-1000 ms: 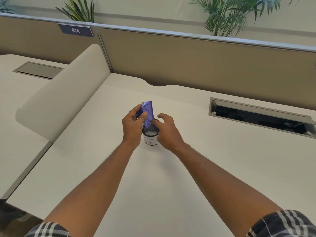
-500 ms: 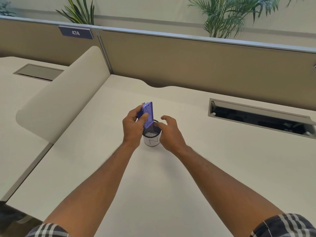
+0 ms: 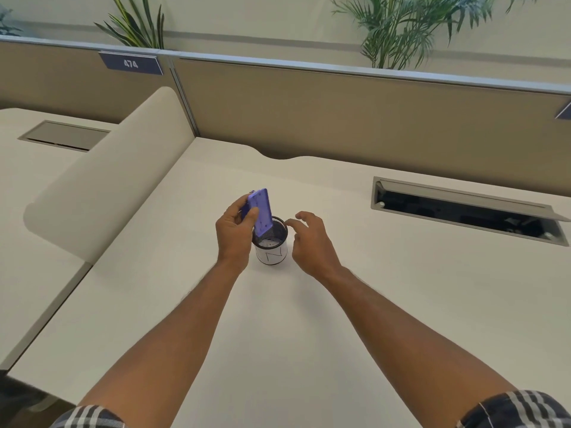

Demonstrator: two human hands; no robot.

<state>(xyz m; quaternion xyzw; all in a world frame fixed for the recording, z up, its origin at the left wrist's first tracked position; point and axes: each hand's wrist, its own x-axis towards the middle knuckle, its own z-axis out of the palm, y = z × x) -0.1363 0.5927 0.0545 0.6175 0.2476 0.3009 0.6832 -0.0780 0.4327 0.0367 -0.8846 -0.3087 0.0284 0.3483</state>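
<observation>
The left hand (image 3: 234, 239) grips a flat purple case (image 3: 262, 211) by its long edges, thumb on the near face, and holds it tilted with its lower end in the mouth of a mesh cup (image 3: 273, 251). The cup stands on the worktop (image 3: 278, 335) between the two hands. The right hand (image 3: 310, 242) holds nothing; its fingers are loosely spread just beside the rim, and I cannot tell whether the forefinger touches it. The main risk is the cup. It looks light and narrow, and nothing grips it, so the case's end pressing on the far wall or catching in the mesh could tip it or make it slide. The case looks nearly as wide as the opening. If it goes in skewed it could jam across the rim, and if let go early it may lean out and lever the cup over. Small bits seem to lie in the bottom and would spill.
</observation>
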